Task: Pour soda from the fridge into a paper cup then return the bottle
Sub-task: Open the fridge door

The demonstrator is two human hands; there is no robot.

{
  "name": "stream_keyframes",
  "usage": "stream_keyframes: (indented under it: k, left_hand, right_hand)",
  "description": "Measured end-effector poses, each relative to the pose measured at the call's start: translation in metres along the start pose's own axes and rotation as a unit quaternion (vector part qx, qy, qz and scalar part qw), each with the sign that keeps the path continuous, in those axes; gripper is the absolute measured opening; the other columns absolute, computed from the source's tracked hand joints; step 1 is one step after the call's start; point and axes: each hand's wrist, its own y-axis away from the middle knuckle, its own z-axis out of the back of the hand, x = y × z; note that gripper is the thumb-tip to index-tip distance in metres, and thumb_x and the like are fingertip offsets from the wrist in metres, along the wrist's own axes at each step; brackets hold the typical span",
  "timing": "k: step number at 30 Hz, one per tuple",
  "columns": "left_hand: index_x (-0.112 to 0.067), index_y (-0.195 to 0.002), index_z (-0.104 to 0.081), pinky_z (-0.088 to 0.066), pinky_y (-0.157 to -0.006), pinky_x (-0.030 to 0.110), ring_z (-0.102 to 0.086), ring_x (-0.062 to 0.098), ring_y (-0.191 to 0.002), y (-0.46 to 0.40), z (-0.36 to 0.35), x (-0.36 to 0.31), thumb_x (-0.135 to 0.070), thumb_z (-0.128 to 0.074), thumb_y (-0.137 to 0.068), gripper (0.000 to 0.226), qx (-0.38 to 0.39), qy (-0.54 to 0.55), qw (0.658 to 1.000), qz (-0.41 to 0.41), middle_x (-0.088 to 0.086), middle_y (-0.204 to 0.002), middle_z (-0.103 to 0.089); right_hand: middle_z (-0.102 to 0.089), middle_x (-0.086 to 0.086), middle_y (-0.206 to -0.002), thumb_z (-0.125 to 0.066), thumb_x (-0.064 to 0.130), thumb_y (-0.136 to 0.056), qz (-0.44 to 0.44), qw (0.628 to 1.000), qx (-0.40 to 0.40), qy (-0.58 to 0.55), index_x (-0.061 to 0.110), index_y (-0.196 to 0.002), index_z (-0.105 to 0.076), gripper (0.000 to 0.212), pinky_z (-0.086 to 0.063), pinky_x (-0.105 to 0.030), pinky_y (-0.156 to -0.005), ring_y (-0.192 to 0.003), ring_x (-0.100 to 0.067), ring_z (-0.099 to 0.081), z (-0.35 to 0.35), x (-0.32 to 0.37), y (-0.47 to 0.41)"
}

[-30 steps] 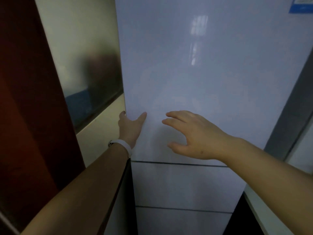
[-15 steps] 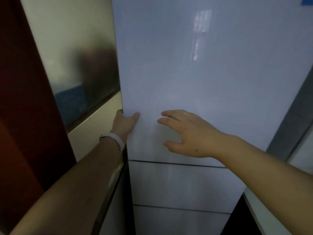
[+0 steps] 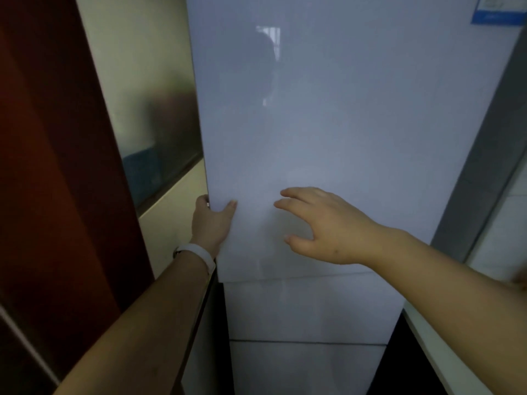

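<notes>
A tall white fridge fills the view; its upper door (image 3: pixel 342 132) is closed or nearly so. My left hand (image 3: pixel 212 220), with a white wristband, grips the door's left edge, fingers hooked behind it and thumb on the front. My right hand (image 3: pixel 322 223) hovers just in front of the door's lower part, fingers spread and loosely bent, holding nothing. No soda bottle or paper cup is in view.
Two lower fridge drawers (image 3: pixel 310 306) sit below the door. A dark red panel (image 3: pixel 57 166) and a cream wall with a glass pane (image 3: pixel 162 143) stand close on the left. A white counter edge (image 3: pixel 445 352) runs at the lower right.
My left hand has slid further round the door's left edge, thumb closer to the edge. My right hand has stayed near the same spot on the door.
</notes>
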Motion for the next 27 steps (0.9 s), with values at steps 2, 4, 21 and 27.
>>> stream_keyframes:
  k: [2,4,21,27]
  left_hand:
    - [-0.025,-0.113,-0.042,-0.05,-0.07,0.027,-0.06,0.009,-0.083,0.01,0.004,-0.002,-0.04,-0.075,-0.082,0.048,0.004,0.004,1.0,0.0,-0.013,-0.095,-0.055]
    - [-0.025,-0.112,-0.041,-0.049,-0.069,0.026,-0.059,0.009,-0.082,0.024,0.008,-0.005,-0.041,-0.074,-0.082,0.048,0.003,0.0,1.0,-0.001,-0.011,-0.095,-0.055]
    - [-0.026,-0.086,-0.047,-0.054,-0.061,0.032,-0.064,0.011,-0.076,0.18,0.028,-0.021,-0.053,-0.078,-0.07,0.043,-0.045,-0.039,0.996,-0.069,-0.003,-0.089,-0.064]
    - [-0.029,-0.084,-0.048,-0.041,-0.057,0.025,-0.06,0.013,-0.077,0.248,0.031,-0.031,-0.05,-0.067,-0.074,0.029,-0.016,-0.09,0.99,-0.105,0.002,-0.092,-0.06]
  right_hand:
    - [-0.033,0.0,-0.152,-0.048,0.056,-0.085,-0.001,1.0,-0.002,0.004,0.028,-0.143,-0.039,0.065,-0.03,-0.039,-0.111,-0.138,-0.018,-0.028,0.003,0.01,0.006]
    - [-0.033,-0.001,-0.152,-0.049,0.055,-0.085,0.006,1.0,-0.003,0.011,0.027,-0.142,-0.04,0.064,-0.029,-0.038,-0.111,-0.138,-0.019,-0.029,0.005,0.021,0.013]
    - [-0.033,0.001,-0.152,-0.052,0.051,-0.088,0.014,1.0,-0.008,0.025,0.028,-0.142,-0.039,0.06,-0.028,-0.037,-0.11,-0.137,-0.019,-0.029,0.063,0.073,0.129]
    - [-0.032,0.002,-0.152,-0.051,0.052,-0.088,0.0,1.0,-0.003,0.03,0.029,-0.142,-0.038,0.06,-0.026,-0.036,-0.11,-0.137,-0.019,-0.028,0.09,0.083,0.197]
